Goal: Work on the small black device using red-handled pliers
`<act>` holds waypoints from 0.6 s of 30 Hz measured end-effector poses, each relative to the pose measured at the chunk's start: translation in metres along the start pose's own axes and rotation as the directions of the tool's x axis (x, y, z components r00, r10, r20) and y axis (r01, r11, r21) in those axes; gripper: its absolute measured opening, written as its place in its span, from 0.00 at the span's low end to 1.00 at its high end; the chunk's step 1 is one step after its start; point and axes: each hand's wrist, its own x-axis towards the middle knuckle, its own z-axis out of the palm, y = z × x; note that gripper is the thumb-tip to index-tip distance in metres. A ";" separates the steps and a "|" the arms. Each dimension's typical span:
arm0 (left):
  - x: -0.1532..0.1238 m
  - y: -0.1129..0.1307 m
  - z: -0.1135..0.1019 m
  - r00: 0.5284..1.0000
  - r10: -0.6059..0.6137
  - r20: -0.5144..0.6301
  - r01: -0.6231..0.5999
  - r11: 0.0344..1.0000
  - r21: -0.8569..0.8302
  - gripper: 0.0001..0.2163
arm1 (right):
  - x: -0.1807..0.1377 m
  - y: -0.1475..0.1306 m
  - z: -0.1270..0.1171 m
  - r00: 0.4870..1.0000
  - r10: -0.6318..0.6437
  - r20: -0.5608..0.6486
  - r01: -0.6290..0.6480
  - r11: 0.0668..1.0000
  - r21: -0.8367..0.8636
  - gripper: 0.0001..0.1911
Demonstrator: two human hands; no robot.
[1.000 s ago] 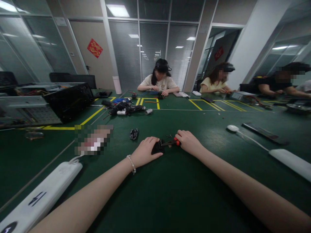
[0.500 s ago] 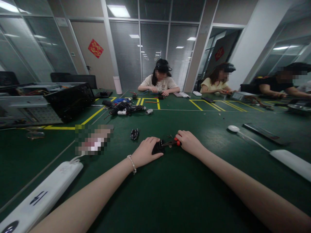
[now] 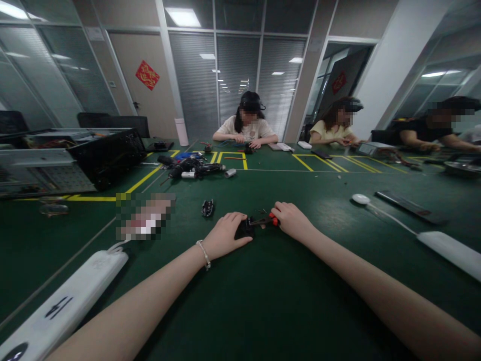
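On the green table, my left hand (image 3: 226, 234) is closed around a small black part (image 3: 245, 228), its thumb and fingers to either side of it. My right hand (image 3: 293, 219) grips red-handled pliers (image 3: 273, 219), whose dark jaws point left and reach the black part's right edge. What the jaw tips bite on is too small to make out. A small copper-coloured bit (image 3: 262, 226) lies just under the pliers. Some thin dark scraps (image 3: 262, 211) rest behind them. Left of my left hand sits another small black part (image 3: 207, 207) with metal on it.
An opened computer case (image 3: 108, 155) stands at the left. Black cables (image 3: 193, 166) lie in a heap farther back. White power strips (image 3: 71, 296) flank my arms, and a dark flat device (image 3: 408, 206) lies at the right. Several people sit across the table.
Both hands stay in place. The pliers' red handles look slightly closer together or turned; otherwise nothing clearly differs.
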 end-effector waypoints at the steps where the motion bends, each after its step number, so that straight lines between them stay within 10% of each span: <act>1: 0.000 0.000 0.000 1.000 -0.003 0.002 0.003 1.000 -0.001 0.23 | 0.000 0.000 0.000 1.000 -0.003 -0.002 0.003 1.000 0.002 0.09; 18: 0.000 0.002 -0.002 1.000 -0.010 0.001 0.010 1.000 -0.002 0.23 | -0.001 -0.001 -0.004 1.000 -0.011 -0.010 0.011 1.000 0.013 0.11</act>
